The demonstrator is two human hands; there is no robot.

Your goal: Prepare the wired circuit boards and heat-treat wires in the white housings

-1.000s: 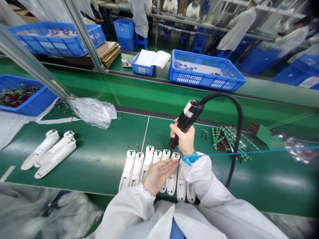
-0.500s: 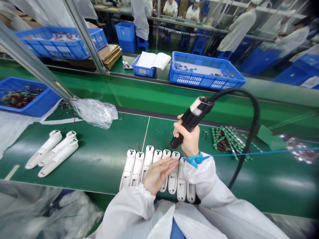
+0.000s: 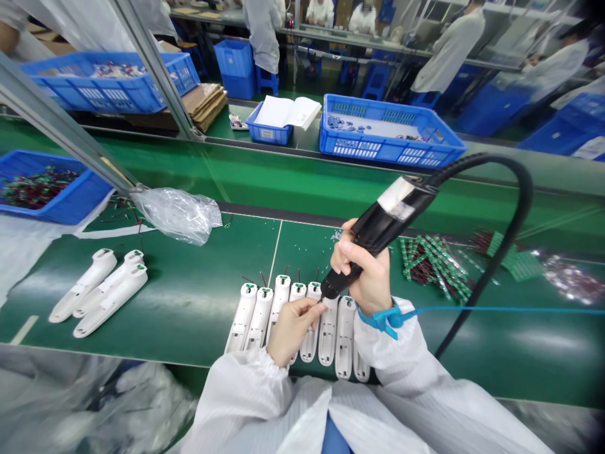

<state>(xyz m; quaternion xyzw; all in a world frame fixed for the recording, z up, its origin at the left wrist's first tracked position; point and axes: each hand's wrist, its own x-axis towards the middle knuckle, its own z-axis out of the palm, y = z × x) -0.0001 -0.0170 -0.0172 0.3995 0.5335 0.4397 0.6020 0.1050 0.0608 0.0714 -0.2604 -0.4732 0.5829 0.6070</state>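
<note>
My right hand [image 3: 363, 268] is wrapped round a black electric screwdriver [image 3: 378, 227], whose cable loops off to the right. Its tip points down and left, close to the fingertips of my left hand [image 3: 293, 325]. The left thumb and fingers are pinched together at the tip; what they hold is too small to make out. Beneath both hands lies a row of several white plastic housings [image 3: 243, 315] with small green boards and thin wires at their upper ends. A blue strap circles my right wrist.
Three white housings [image 3: 111, 299] lie at the left. A clear plastic bag [image 3: 177, 214] and a blue bin [image 3: 80, 198] of wired parts are behind them. Green circuit boards [image 3: 435, 265] are piled at right. Blue crates [image 3: 392, 154] stand on the far ledge; people work beyond.
My left hand has gone from flat with extended fingers to a pinch. The screwdriver in my right hand has moved lower and is more tilted, its tip now at the left fingertips.
</note>
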